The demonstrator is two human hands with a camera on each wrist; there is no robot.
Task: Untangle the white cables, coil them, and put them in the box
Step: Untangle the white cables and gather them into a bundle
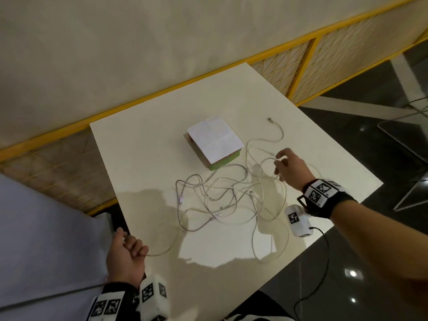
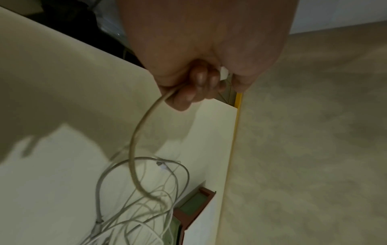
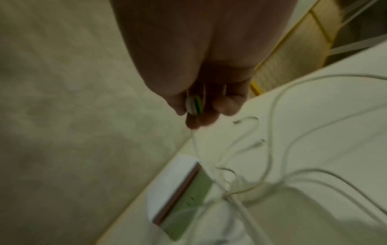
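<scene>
My left hand (image 1: 126, 256) sits at the lower left of the head view, at the near left corner of the white table (image 1: 143, 158). Its fingers are curled into a fist around one white cable (image 1: 162, 251), which runs out of the fist toward the right and up into the tangle. In the left wrist view the same hand (image 2: 201, 54) fills the top centre, the curled fingers (image 2: 194, 89) clamp the cable (image 2: 134, 140), and a small white plug end shows between fingers and thumb.

The tangle of white cables (image 1: 222, 195) lies in the middle of the table, loops crossing one another, with one loose strand ending in a connector (image 1: 269, 119) toward the upper right of the frame.

My right hand (image 1: 290, 169) is at the right of the head view, above the right edge of the tangle. Thumb and fingers are bent and partly apart, and a thin strand rises to the fingertips. In the blurred right wrist view the hand (image 3: 201, 54) is at top centre and a cable hangs from the fingertips (image 3: 194, 121); I cannot tell exactly how they pinch it.

The box (image 1: 222, 162) stands just above the tangle, green-sided, with a sheet of white paper (image 1: 214, 137) lying over its top. A strand of the tangle touches its near side.
</scene>
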